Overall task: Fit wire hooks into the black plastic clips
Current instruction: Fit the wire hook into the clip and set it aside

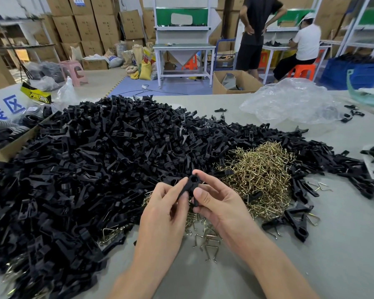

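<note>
A black plastic clip (190, 184) with a round hole is held upright between both hands above the table. My left hand (164, 209) pinches its left side with fingertips. My right hand (216, 200) grips its right side, thumb pressed on the lower part. A huge heap of black clips (91, 160) covers the left and middle of the table. A tangle of brass wire hooks (261, 175) lies just right of my hands, with loose hooks (207, 240) scattered under them. I cannot tell whether a hook sits in the held clip.
A clear plastic bag (289, 102) lies at the back right. A cardboard box (7, 149) stands at the left edge. Several clips with hooks (294, 223) lie at the right. Two people work at benches behind, beyond the grey table (343, 244).
</note>
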